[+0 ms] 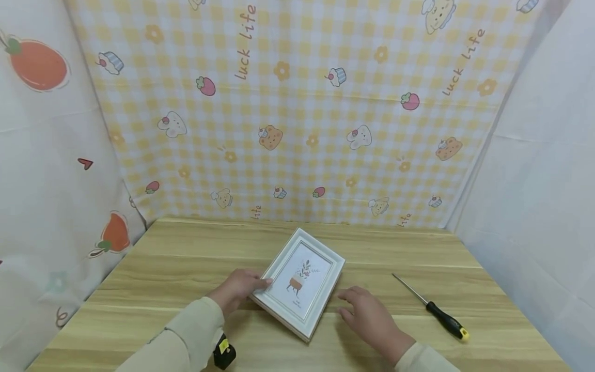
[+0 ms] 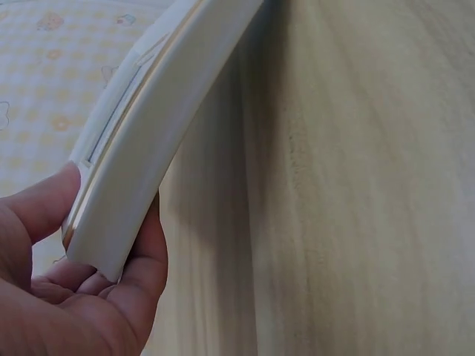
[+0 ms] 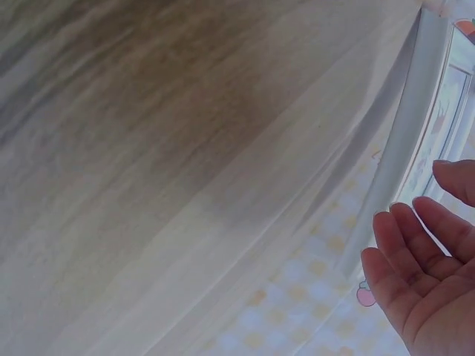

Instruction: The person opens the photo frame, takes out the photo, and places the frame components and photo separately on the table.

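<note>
A white picture frame [image 1: 321, 305] with a thin gold line holds a print of a plant in a brown pot. My left hand [image 1: 238, 290] grips its left corner. In the left wrist view the thumb lies on the front of the picture frame [image 2: 148, 141] and the other fingers curl beneath, that end being raised off the table. My right hand [image 1: 369, 319] is beside the frame's right edge, apart from it. Its fingers [image 3: 419, 248] are loosely bent with nothing between them in the right wrist view.
A screwdriver [image 1: 441, 316] with a black and yellow handle lies at the right on the wooden table [image 1: 186, 253]. By the left sleeve sits a black and yellow tape measure [image 1: 224, 353]. A yellow checked cloth [image 1: 297, 113] hangs behind, with white cloths at both sides.
</note>
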Available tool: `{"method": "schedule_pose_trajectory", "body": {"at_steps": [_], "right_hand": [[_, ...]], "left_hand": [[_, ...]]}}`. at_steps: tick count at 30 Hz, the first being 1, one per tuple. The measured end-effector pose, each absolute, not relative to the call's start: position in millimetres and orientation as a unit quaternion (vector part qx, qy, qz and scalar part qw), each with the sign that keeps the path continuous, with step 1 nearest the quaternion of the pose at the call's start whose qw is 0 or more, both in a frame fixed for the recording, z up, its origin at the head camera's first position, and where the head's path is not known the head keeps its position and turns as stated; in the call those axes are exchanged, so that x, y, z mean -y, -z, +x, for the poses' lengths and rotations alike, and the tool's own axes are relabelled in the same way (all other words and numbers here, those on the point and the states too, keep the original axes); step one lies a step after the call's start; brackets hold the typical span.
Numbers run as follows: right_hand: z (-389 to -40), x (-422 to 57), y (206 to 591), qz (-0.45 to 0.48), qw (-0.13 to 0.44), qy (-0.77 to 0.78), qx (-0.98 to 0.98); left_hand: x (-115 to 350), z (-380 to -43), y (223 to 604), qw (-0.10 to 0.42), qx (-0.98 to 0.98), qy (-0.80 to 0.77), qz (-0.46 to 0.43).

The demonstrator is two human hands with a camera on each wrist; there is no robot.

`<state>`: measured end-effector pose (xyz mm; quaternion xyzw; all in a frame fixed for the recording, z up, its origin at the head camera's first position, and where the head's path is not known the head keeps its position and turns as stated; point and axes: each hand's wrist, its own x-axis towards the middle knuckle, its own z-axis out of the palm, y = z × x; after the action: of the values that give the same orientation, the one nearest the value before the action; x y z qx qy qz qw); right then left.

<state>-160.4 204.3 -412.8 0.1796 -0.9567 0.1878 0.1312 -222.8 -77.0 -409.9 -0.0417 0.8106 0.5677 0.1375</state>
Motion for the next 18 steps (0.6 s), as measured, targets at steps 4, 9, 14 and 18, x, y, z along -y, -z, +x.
{"method": "schedule_pose_trajectory", "body": {"at_steps": [4, 9, 14, 18], "right_hand": [[-161.3, -204.0, 411.6, 0.173, 0.127, -0.187, 0.959], [-163.6, -203.8, 410.5, 0.173, 0.118, -0.184, 0.96], [-164.5, -203.5, 410.1, 0.171, 0.117, -0.184, 0.961], [-164.4, -203.0, 409.8, 0.17, 0.117, -0.185, 0.961]], "left_hand": [[76.3, -219.1, 408.7, 0.144, -0.811, -0.566, -0.042], [74.7, -214.9, 411.5, 0.15, -0.808, -0.569, -0.042], [72.5, -211.8, 417.5, 0.153, -0.795, -0.586, -0.042], [72.1, -210.5, 420.4, 0.143, -0.794, -0.588, -0.055]]}}
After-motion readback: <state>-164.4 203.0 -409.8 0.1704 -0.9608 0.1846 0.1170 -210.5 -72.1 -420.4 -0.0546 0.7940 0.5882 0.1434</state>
